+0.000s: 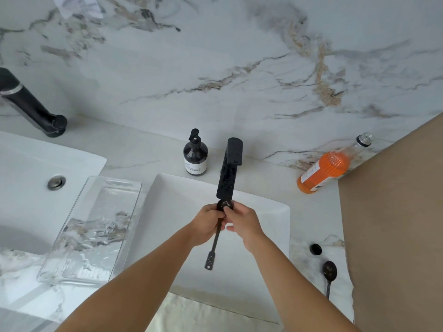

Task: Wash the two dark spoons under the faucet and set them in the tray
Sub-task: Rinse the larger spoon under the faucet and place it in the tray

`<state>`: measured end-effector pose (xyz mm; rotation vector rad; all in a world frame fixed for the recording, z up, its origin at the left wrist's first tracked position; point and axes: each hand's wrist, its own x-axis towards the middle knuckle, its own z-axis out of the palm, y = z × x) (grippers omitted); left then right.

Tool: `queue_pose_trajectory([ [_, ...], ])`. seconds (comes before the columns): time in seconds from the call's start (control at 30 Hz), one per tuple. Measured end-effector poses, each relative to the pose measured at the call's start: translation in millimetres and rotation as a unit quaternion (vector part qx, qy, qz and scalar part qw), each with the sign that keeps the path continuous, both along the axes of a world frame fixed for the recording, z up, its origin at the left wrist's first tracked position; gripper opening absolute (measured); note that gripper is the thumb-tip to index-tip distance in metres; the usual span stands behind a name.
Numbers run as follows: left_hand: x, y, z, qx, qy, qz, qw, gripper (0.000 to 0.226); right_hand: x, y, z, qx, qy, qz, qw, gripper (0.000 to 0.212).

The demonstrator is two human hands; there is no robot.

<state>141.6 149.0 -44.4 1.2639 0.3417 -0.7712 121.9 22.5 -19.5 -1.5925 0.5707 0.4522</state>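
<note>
Over the white sink [268, 219] I hold a dark spoon [214, 245] with its bowl right under the spout of the black faucet [229, 168]. My left hand [207, 224] grips the upper handle. My right hand [242, 221] has its fingers on the spoon's bowl. The perforated handle end points down toward me. A second dark spoon [329, 275] lies on the marble counter to the right of the sink. The clear tray [72, 238] lies left of the sink, with nothing in it.
A dark soap pump bottle [195, 155] stands behind the sink. An orange-liquid bottle [328, 167] leans at the back right, its black cap [315, 249] lying near the second spoon. A second sink [28, 164] and faucet [28, 104] are at left. A brown panel [395, 224] borders the right.
</note>
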Motion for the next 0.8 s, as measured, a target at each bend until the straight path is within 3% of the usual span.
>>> queue_pose_trajectory([
  [0.07, -4.0, 4.3, -3.6, -0.014, -0.018, 0.008, 1.0, 0.024, 6.2, 3.9, -0.4, -0.047, -0.011, -0.008, 0.999, 0.018],
  [0.17, -7.2, 8.0, -7.4, 0.099, -0.07, -0.013, 0.992, 0.034, 13.0, 4.4, -2.0, -0.109, -0.013, -0.034, 0.993, 0.013],
  [0.27, -10.4, 9.5, -8.1, 0.168, -0.059, -0.023, 0.984, 0.049, 19.3, 7.0, -0.9, -0.125, -0.002, -0.027, 0.992, 0.018],
  [0.5, -24.6, 5.8, 0.0, 0.058, -0.012, -0.015, 0.998, 0.035, 24.6, 5.6, 5.0, -0.168, 0.034, 0.016, 0.985, 0.011],
  [0.63, -28.8, 7.7, 3.2, 0.062, -0.014, 0.008, 0.998, 0.037, 28.8, 17.2, 6.8, -0.201, 0.026, 0.02, 0.979, 0.006],
  [0.8, -18.2, 20.7, 9.2, 0.053, -0.021, -0.005, 0.998, 0.04, 36.6, 15.7, 16.2, 0.004, 0.056, 0.016, 0.998, 0.017],
])
